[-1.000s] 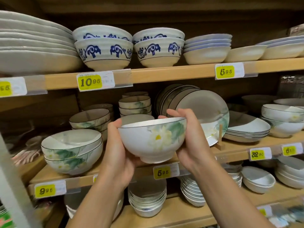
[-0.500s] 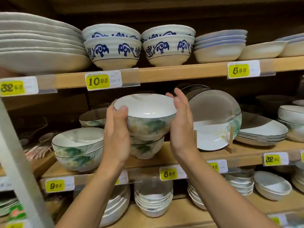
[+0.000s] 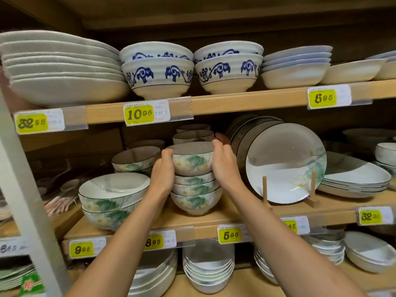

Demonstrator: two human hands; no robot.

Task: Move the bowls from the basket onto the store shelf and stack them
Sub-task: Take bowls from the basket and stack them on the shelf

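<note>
- The wooden store shelf (image 3: 192, 221) crosses the middle of the frame, crowded with crockery.
- A pile of wide white plates (image 3: 62, 67) fills the upper left, on the board above.
- Right of centre, a lotus-painted plate (image 3: 285, 163) leans upright in a wooden stand (image 3: 265, 189).
- At centre, a stack of lotus bowls (image 3: 194, 196) stands on the shelf, just left of that plate.
- The top bowl (image 3: 191, 159) sits nested upright on this stack.
- The left hand (image 3: 162, 172) cups the bowl's left side, thumb at its rim.
- The right hand (image 3: 222, 166) wraps its right side, fingers curled behind.
- A yellow 5.95 price tag (image 3: 230, 234) hangs below.
</note>
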